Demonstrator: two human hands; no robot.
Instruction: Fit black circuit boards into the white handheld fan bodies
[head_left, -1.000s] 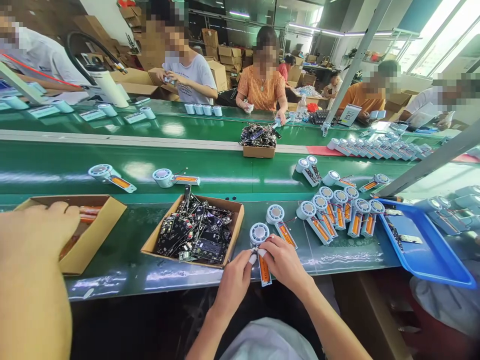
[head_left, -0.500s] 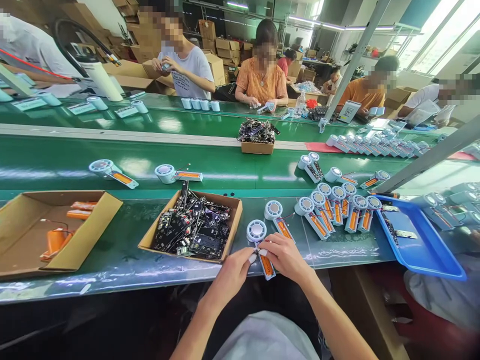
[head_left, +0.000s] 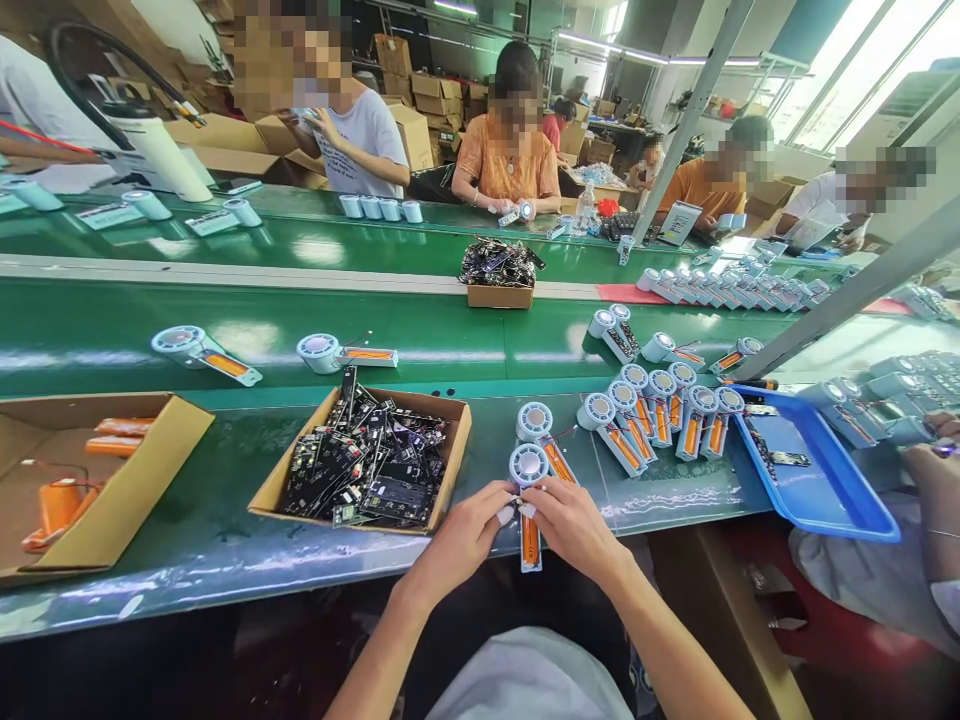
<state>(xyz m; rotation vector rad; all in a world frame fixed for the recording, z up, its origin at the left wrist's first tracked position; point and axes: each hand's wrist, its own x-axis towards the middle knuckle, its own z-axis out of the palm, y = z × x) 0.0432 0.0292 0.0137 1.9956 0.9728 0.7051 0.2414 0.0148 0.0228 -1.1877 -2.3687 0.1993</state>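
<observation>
A light-blue handheld fan (head_left: 529,464) with a round grille lies at the bench's front edge, its open handle pointing toward me and showing an orange battery (head_left: 530,545). My left hand (head_left: 474,520) and my right hand (head_left: 568,522) meet over the fan's neck, fingers closed in a pinch. White covers show on some fingertips. Between them is a tiny part, too small and covered to name. Just behind lies another open fan (head_left: 535,420), its handle angled right.
A carton of black circuit boards (head_left: 450,470) stands left of my hands, and a carton with orange batteries (head_left: 161,440) farther left. Several open fans (head_left: 626,395) and a blue tray (head_left: 840,490) are on the right. A co-worker's hand (head_left: 934,470) is beyond the tray.
My view has turned slightly to the right. The fan under my hands has swung so its handle points more directly at me. Both hands stay pinched at its neck.
</observation>
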